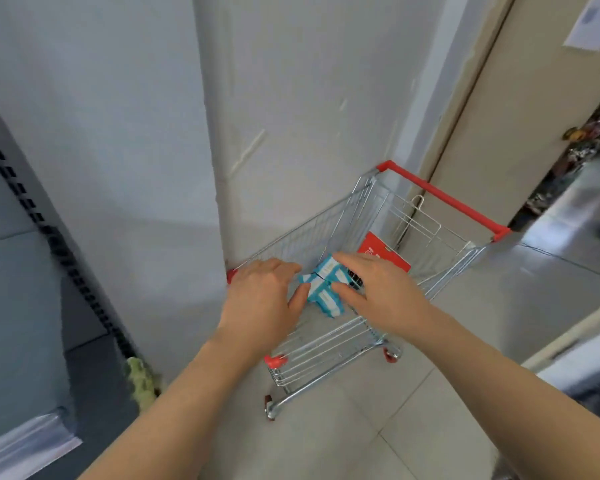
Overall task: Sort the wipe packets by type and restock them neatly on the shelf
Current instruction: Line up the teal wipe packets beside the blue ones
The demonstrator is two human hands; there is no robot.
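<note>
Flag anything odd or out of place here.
A pale green fuzzy lump lies on the floor by the grey shelf upright, looking stray. The white wall shows scuffed, creased patches. The blue-and-white wipe packets look fine.

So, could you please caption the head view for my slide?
Left hand and right hand hold blue wipe packets at a wire trolley.

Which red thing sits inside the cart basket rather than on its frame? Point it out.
The red card, just beyond the right hand gripping the wipe packets. The red handle and corner bumpers are fixed parts of the cart.
</note>
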